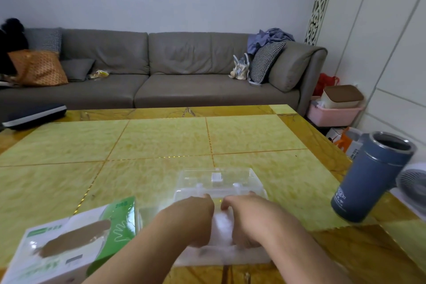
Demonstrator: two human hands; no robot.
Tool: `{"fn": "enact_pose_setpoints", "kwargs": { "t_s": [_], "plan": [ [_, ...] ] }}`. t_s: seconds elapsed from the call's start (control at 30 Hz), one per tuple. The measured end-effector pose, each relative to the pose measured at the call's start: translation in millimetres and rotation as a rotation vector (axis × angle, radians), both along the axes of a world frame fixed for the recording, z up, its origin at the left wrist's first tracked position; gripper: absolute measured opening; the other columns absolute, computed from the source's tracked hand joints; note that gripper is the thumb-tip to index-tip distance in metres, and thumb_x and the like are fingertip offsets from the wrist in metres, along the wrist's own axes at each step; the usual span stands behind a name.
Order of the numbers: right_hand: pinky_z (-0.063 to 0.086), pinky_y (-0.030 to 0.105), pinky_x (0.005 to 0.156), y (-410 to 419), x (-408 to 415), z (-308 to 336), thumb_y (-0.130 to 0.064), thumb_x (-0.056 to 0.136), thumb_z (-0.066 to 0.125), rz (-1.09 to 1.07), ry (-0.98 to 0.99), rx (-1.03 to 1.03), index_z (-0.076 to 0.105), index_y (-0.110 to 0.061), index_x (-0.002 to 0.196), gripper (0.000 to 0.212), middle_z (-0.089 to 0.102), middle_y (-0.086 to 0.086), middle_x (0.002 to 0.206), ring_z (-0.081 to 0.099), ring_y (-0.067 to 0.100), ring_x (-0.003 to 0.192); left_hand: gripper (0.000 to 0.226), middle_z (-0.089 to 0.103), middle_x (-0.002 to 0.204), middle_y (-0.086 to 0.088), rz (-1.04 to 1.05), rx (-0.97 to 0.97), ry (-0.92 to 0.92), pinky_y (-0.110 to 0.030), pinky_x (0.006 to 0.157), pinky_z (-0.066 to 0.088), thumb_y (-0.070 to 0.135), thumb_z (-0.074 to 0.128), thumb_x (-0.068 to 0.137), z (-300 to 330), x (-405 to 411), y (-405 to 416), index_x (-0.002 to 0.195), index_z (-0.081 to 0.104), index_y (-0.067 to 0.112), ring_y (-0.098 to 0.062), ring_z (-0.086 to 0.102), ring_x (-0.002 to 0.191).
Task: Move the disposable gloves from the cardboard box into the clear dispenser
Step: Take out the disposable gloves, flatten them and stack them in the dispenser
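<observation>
The clear dispenser (258, 188) stands near the table's front edge with its lid tipped back. A whitish wad of disposable gloves (222, 226) lies inside it. My left hand (196, 217) and my right hand (246, 217) reach down into the dispenser side by side and press on the gloves; the fingertips are hidden, so the grip is unclear. The green-and-white cardboard box (69, 242) lies to the left of the dispenser, its oval opening facing up and looking dark.
A blue insulated cup (371, 177) stands open at the table's right edge. A dark flat case (34, 115) lies at the far left corner. Beyond the yellow tiled table (161, 140) is a grey sofa (184, 71). A small fan (415, 182) sits to the right.
</observation>
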State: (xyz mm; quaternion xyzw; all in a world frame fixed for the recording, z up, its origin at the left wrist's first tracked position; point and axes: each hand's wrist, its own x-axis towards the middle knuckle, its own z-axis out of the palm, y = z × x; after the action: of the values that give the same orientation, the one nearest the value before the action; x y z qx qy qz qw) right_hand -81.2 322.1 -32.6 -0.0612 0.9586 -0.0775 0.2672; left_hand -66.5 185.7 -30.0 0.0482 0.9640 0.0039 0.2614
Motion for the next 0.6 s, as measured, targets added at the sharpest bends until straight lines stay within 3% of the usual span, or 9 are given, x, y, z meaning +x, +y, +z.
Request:
{"fn": "enact_pose_setpoints", "kwargs": {
  "t_s": [0.1,0.2,0.27,0.37,0.47,0.53,0.6],
  "plan": [
    [0.050,0.034,0.075,-1,-2,-4,-0.005,0.090,0.063,-0.040,-0.023,-0.053,0.041,-0.041,0.153,0.075,0.030,0.007,0.152,0.061,0.027,0.093,0.069,0.062,0.133,-0.008,0.012,0.020,-0.019,-0.029,0.078,0.043,0.008,0.058,0.097,0,-1,-4,0.157,0.024,0.008,-0.026,0.062,0.118],
    [0.052,0.034,0.075,-1,-1,-6,-0.007,0.089,0.062,-0.069,-0.018,-0.106,0.041,-0.043,0.151,0.075,0.027,0.007,0.154,0.062,0.024,0.091,0.085,0.063,0.135,-0.014,0.002,-0.035,-0.063,-0.032,0.081,0.044,0.009,0.056,0.099,-2,-2,-2,0.162,-0.002,0.001,-0.032,0.062,0.120],
    [0.053,0.034,0.075,0,0,-9,-0.008,0.089,0.062,-0.079,-0.014,-0.133,0.041,-0.044,0.151,0.075,0.024,0.008,0.158,0.061,0.020,0.085,0.088,0.064,0.135,-0.016,-0.006,-0.032,-0.095,-0.033,0.082,0.044,0.010,0.054,0.100,-5,-3,-1,0.160,-0.009,-0.003,-0.031,0.063,0.116],
    [0.053,0.032,0.069,4,5,-10,-0.014,0.091,0.062,-0.081,0.023,-0.173,0.039,-0.046,0.154,0.074,0.028,0.003,0.157,0.062,0.015,0.079,0.077,0.066,0.128,-0.014,0.025,0.039,-0.105,-0.030,0.076,0.043,0.019,0.052,0.103,-3,-2,-5,0.159,0.006,-0.005,-0.028,0.065,0.108],
    [0.050,0.029,0.073,7,15,-2,-0.027,0.097,0.061,-0.042,0.101,-0.162,0.035,-0.039,0.156,0.066,0.041,-0.001,0.154,0.064,0.020,0.099,0.044,0.063,0.104,-0.005,0.080,0.167,-0.022,-0.023,0.060,0.038,0.018,0.047,0.104,0,8,-6,0.144,0.039,0.002,-0.011,0.052,0.072],
    [0.054,0.032,0.082,6,22,3,-0.034,0.100,0.059,-0.021,0.163,-0.116,0.040,-0.032,0.151,0.055,0.048,0.000,0.149,0.063,0.021,0.105,0.043,0.055,0.093,0.000,0.092,0.171,0.058,-0.024,0.060,0.039,0.017,0.044,0.106,0,19,-5,0.146,0.037,0.002,-0.011,0.049,0.071],
    [0.054,0.035,0.090,2,30,10,-0.038,0.101,0.057,-0.005,0.228,-0.076,0.048,-0.029,0.142,0.043,0.053,-0.001,0.142,0.063,0.021,0.112,0.038,0.056,0.098,-0.003,0.080,0.153,0.166,-0.028,0.062,0.042,0.015,0.046,0.105,3,32,-6,0.140,0.041,0.006,-0.018,0.054,0.077]
  ]
}}
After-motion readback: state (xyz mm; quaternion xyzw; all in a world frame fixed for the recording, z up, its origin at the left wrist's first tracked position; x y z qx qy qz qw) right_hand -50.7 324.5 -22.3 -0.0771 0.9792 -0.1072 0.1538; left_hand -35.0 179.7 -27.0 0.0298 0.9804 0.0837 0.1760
